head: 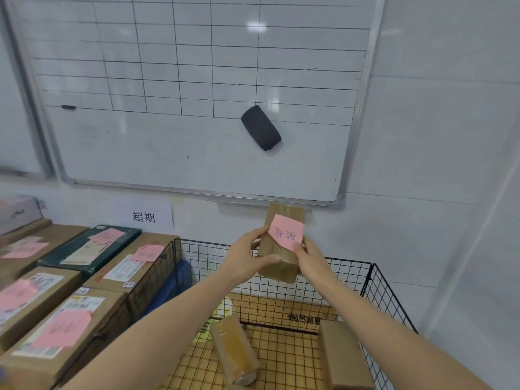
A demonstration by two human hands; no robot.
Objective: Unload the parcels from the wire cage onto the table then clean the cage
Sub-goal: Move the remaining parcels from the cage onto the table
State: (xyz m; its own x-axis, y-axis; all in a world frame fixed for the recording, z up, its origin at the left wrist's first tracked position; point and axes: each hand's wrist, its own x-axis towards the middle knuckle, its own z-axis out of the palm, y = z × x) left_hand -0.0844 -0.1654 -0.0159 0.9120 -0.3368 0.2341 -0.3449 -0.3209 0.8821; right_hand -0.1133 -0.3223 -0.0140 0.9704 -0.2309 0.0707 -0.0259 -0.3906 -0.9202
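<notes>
Both hands grip one brown parcel (277, 267) between them. The left hand (250, 256) curls round its left side with the thumb laid across the front. The right hand (309, 260) clasps its right side, thumb pressing the lower corner of a pink note (287, 230) stuck to the face. The parcel is held tilted in the air over the wire cage (213, 260), whose far wall shows behind the hands

Below the hands, inside the cage, lie two more: a tape-wrapped parcel (235, 350) between the forearms and a plain brown box (343, 358) under the right forearm

Left of the left hand, outside the cage, cardboard boxes (56, 319) with pink notes lie close together, a dark green parcel (90, 249) among them. Something blue (171, 285) is wedged between those boxes and the cage's left wall; what it is cannot be told

Above the hands hangs a whiteboard (197, 153) ruled in a grid, with a black eraser (261, 128) stuck to it straight above the parcel and a marker (68, 107) far to the upper left. A paper label (143, 216) is on the wall up and left of the left hand
</notes>
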